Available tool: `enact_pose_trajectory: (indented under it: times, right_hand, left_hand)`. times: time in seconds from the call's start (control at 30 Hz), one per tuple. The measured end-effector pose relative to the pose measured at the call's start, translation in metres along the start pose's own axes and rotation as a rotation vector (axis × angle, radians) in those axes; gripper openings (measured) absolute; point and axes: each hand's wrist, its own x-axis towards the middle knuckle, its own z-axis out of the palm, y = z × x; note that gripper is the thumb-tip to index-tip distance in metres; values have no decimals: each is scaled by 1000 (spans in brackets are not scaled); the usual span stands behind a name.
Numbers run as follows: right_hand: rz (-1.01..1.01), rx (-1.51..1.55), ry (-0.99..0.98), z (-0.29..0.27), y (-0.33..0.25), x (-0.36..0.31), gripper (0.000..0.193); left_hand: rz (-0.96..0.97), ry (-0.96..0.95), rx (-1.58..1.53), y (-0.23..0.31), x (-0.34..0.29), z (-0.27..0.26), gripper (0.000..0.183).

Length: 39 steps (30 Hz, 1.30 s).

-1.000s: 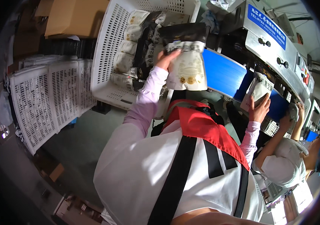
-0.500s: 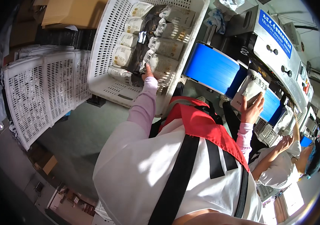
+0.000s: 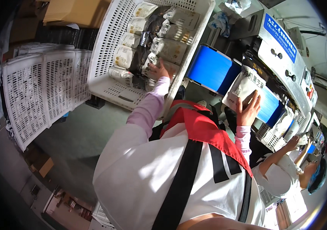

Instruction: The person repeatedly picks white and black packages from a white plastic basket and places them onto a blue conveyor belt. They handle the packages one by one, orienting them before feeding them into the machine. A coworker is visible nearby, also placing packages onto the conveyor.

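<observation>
**Narrow room between crate [image 3: 111, 91] and belt [image 3: 209, 71]**

The crate's right rim leaves us only a slim gap before the belt's end. The blue belt runs along a metal machine [image 3: 284, 63], above a grey floor [image 3: 90, 132]. Our left hand [image 3: 162, 72], fingers spread, reaches down over packed pouches [image 3: 171, 49] inside the crate. Our right hand [image 3: 248, 112] spreads its fingers on a white pouch [image 3: 244, 86], which overhangs the belt's near edge.

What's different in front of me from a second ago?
Your left hand has lowered its raised pouch, apparently into the white crate, and now lies spread there. Your right hand has drawn another pouch along the blue belt toward the crate, still touching it. The cardboard box stayed put.
</observation>
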Motion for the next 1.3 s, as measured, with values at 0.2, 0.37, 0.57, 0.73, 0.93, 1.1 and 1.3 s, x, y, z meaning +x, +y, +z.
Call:
enact_pose_trajectory:
  times: [0.2, 0.37, 0.57, 0.73, 0.93, 1.1, 1.3]
  right_hand:
    - [-135, 154, -24, -4, -7, 0, 71]
    - [-71, 115, 91, -6, 30, -11, 56]
    - [206, -310, 284, -20, 129, -2, 59]
    - [446, -396, 211, -13, 192, -2, 86]
    - [385, -313, 162, -11, 188, -1, 98]
    - [381, -316, 113, -15, 161, 1, 102]
    - [345, -314, 110, -13, 143, 3, 98]
  left_hand:
    - [-291, 18, -422, -13, 82, 27, 80]
    - [477, 279, -460, -7, 41, -48, 49]
    - [688, -53, -965, 85, -107, -123, 41]
    - [895, -96, -551, 126, -144, -77, 83]
    - [896, -27, -459, 139, -140, -81, 103]
    - [853, -12, -492, 138, -121, -84, 111]
    - [669, -63, -494, 135, -101, -101, 103]
